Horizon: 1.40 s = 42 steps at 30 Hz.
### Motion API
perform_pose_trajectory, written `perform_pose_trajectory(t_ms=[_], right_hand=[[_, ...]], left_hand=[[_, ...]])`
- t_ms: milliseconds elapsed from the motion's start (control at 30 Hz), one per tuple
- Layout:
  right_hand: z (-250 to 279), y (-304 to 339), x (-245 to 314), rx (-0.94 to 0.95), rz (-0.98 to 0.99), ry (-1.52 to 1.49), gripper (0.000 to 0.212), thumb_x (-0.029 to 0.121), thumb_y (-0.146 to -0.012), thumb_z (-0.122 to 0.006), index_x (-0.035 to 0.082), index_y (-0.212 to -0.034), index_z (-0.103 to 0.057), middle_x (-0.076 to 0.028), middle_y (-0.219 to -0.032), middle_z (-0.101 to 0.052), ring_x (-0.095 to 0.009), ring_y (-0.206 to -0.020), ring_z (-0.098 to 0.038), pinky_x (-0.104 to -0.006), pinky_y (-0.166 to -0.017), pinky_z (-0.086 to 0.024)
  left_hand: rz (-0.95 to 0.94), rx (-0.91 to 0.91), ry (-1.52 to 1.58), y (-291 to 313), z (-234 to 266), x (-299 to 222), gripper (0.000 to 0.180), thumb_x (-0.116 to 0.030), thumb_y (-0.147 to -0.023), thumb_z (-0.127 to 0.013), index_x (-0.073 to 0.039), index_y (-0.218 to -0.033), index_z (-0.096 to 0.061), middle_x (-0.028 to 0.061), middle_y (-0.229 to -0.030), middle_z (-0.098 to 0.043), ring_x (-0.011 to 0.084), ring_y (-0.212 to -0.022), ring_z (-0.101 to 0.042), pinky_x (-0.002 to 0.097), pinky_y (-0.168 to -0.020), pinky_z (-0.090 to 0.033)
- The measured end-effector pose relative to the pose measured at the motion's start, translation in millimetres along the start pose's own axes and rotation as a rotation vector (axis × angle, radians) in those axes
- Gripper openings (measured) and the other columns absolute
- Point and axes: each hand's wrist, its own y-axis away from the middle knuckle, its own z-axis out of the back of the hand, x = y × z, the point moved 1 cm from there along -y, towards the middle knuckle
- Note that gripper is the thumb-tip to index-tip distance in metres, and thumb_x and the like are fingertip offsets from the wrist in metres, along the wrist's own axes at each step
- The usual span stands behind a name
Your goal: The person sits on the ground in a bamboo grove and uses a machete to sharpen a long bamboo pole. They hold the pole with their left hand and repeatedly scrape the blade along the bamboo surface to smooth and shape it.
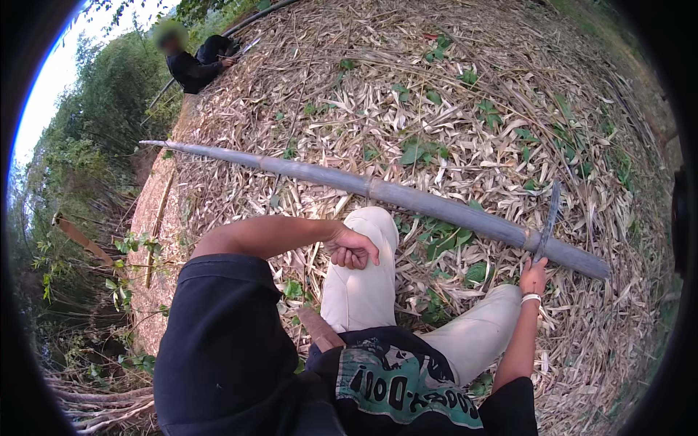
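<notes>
A long grey bamboo pole (422, 201) lies across the ground before my knees, thick at the right and tapering to a thin tip at the far left. My right hand (534, 276), with a pale band at the wrist, is wrapped round the handle of a machete (553, 207). The dark blade points away from me and crosses the pole near its thick end; whether it touches the pole I cannot tell. Over my left knee, my left hand (352, 248) is closed with its fingers curled in and nothing visible in it.
Dry bamboo leaves (291, 123) and small green plants (425, 152) cover the ground. At the upper left another person (193, 69) in dark clothes sits near a second pole (258, 16). Shrubs (80, 167) and cut stems (109, 403) stand along the left. A brown wooden-looking piece (318, 328) is at my waist.
</notes>
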Motion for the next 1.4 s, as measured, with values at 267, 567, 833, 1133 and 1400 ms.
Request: perform_pose_trajectory(t_ms=[267, 567, 833, 1133, 1400], right_hand=[[0.5, 2.8, -3.1, -0.043, 0.036, -0.013, 0.043, 0.035, -0.100, -0.055, -0.002, -0.117, -0.042, -0.036, -0.096, -0.067, -0.055, -0.094, -0.064, -0.0608, -0.082, -0.049], [10.1, 2.8, 5.1, -0.006, 0.014, -0.042, 0.045, 0.033, -0.099, -0.056, -0.004, -0.122, -0.044, -0.036, -0.102, -0.067, -0.053, -0.098, -0.064, -0.0590, -0.085, -0.050], [1.0, 2.3, 3.3, 0.008, 0.020, -0.061, 0.049, 0.032, -0.099, -0.057, -0.006, -0.124, -0.042, -0.038, -0.099, -0.066, -0.054, -0.097, -0.063, -0.0593, -0.085, -0.049], [4.9, -0.4, -3.2, 0.004, 0.029, -0.071, 0.046, 0.030, -0.097, -0.059, -0.004, -0.123, -0.041, -0.036, -0.101, -0.067, -0.054, -0.099, -0.064, -0.0595, -0.086, -0.049], [5.1, 1.8, 11.4, 0.034, 0.043, -0.103, 0.044, 0.029, -0.098, -0.058, -0.004, -0.122, -0.041, -0.036, -0.100, -0.067, -0.053, -0.098, -0.064, -0.0581, -0.085, -0.050]], left_hand=[[0.021, -0.007, -0.024, -8.5, -3.3, 16.3, 0.054, -0.054, -0.095, -0.053, -0.023, -0.056, -0.032, -0.0120, -0.051, -0.027, -0.0007, -0.038, -0.018, 0.0181, -0.034, -0.017], [-0.082, 0.156, 0.096, -9.8, -3.7, 34.1, 0.049, -0.043, -0.103, -0.050, -0.019, -0.062, -0.038, -0.0116, -0.055, -0.028, -0.0008, -0.040, -0.021, 0.0170, -0.034, -0.017], [-0.235, 0.298, 0.424, -18.1, -1.8, 53.8, 0.062, -0.059, -0.106, -0.037, -0.016, -0.062, -0.040, -0.0097, -0.052, -0.032, -0.0023, -0.036, -0.021, 0.0139, -0.030, -0.019], [-0.449, 0.228, 0.559, -23.1, 0.8, 68.5, 0.069, -0.072, -0.101, -0.034, -0.016, -0.060, -0.034, -0.0093, -0.050, -0.026, -0.0003, -0.036, -0.022, 0.0161, -0.031, -0.018], [-0.412, -1.125, -0.513, 4.9, 21.5, 87.0, 0.064, -0.061, -0.097, -0.053, -0.006, -0.066, -0.062, 0.0024, -0.053, -0.051, 0.0193, -0.053, -0.055, 0.0380, -0.051, -0.046]])
